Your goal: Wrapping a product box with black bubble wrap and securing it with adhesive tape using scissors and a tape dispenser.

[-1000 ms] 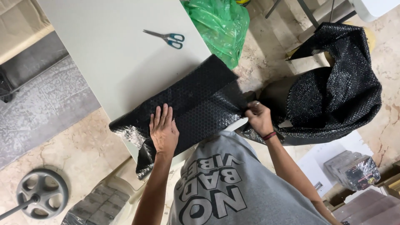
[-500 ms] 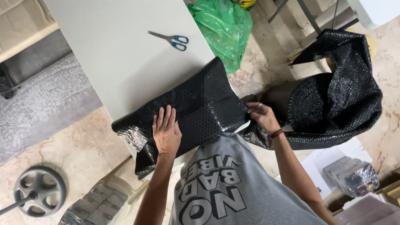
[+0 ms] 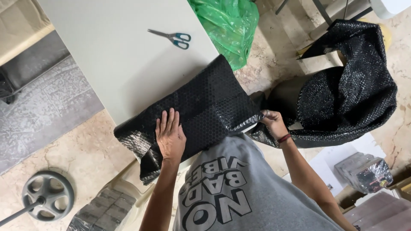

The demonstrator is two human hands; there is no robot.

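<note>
Black bubble wrap lies across the white bench at mid-frame, trailing right to its roll. Your left hand presses it flat, open-palmed; your right hand pinches its edge. You seem mid-measure, so next likely comes cutting with the scissors, upper centre.

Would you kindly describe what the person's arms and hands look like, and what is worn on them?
Both arms are bare below the short sleeves of a grey T-shirt with dark print. The left hand wears nothing. The right hand has a dark red band at the wrist. No gloves.
</note>
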